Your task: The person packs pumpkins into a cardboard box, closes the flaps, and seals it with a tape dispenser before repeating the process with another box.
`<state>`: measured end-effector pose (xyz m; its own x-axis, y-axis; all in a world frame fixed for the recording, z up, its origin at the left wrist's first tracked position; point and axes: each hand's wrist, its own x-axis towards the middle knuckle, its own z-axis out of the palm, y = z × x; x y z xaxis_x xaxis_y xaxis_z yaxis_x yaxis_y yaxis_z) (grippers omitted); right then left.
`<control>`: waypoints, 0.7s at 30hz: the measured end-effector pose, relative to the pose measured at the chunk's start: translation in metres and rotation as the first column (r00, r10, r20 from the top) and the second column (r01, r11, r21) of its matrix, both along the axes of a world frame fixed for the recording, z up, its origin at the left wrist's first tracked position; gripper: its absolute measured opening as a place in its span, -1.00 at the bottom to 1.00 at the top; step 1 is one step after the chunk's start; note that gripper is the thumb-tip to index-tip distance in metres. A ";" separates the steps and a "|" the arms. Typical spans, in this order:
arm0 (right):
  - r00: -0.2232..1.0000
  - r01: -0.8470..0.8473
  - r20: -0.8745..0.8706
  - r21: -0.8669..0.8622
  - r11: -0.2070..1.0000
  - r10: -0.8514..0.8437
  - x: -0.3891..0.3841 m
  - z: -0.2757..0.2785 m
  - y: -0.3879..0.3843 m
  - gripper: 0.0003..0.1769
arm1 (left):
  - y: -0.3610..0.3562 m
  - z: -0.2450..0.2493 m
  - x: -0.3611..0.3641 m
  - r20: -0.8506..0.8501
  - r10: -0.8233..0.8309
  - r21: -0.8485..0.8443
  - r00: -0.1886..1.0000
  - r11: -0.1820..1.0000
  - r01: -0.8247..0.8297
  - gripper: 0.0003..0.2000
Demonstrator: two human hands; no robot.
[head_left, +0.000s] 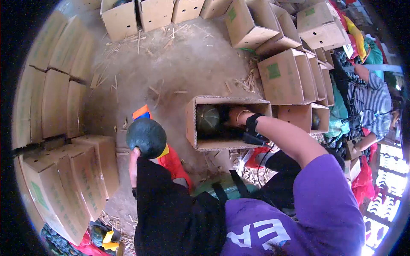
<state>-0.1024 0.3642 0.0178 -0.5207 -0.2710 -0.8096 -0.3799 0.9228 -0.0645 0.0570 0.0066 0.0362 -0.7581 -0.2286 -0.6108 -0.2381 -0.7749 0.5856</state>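
Note:
My left hand (134, 157) holds a round dark green squash (146, 138) from below, with the thumb on its near side. It hangs over the floor, left of an open cardboard box (230, 147). Inside that box, at its left end, rests another dark green squash (208, 120) with pale stripes. My right hand (235, 116) reaches into the same box, just right of the striped squash. Shadow hides its fingers, and whether they touch anything does not show. A dark device is strapped to the right wrist.
Closed cartons (87, 168) are stacked along the left. Empty open boxes (282, 77) stand in rows at the upper right. Another person (376, 102) in a striped top is at the far right beside dark squashes. Straw litters the floor (128, 77). A red bag (173, 164) lies near my legs.

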 end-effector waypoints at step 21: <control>0.992 0.116 0.081 -0.258 0.959 -0.098 0.013 -0.050 0.015 -0.29 | -0.012 -0.033 0.004 0.078 -0.009 0.082 0.997 0.997 0.002 -0.36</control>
